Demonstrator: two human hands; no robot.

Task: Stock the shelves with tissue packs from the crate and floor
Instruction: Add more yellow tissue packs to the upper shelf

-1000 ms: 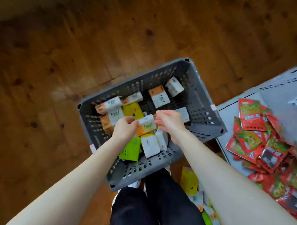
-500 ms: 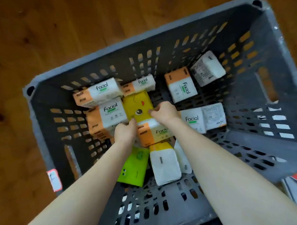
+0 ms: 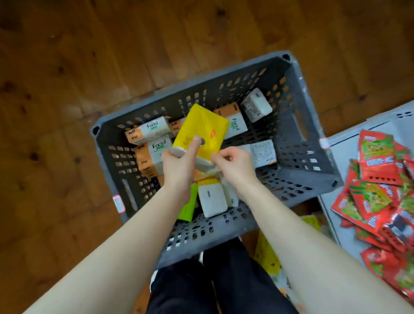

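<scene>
Holding a yellow tissue pack (image 3: 202,128) above the grey crate (image 3: 296,146), our left hand (image 3: 177,165) grips it, thumb on top; our right hand (image 3: 236,163) curls at its near edge, whether gripping we cannot tell.

A wooden floor (image 3: 85,85) of warm brown planks is seen across the upper and left parts of the view, laid at a slant and marked with dark knots (image 3: 34,156). A soft sheen is caught on the boards near the middle, while the upper corners are left dim. At the right edge a pale grey surface (image 3: 402,125) with rows of small slots is seen, and red packets (image 3: 385,188) are heaped on it.
</scene>
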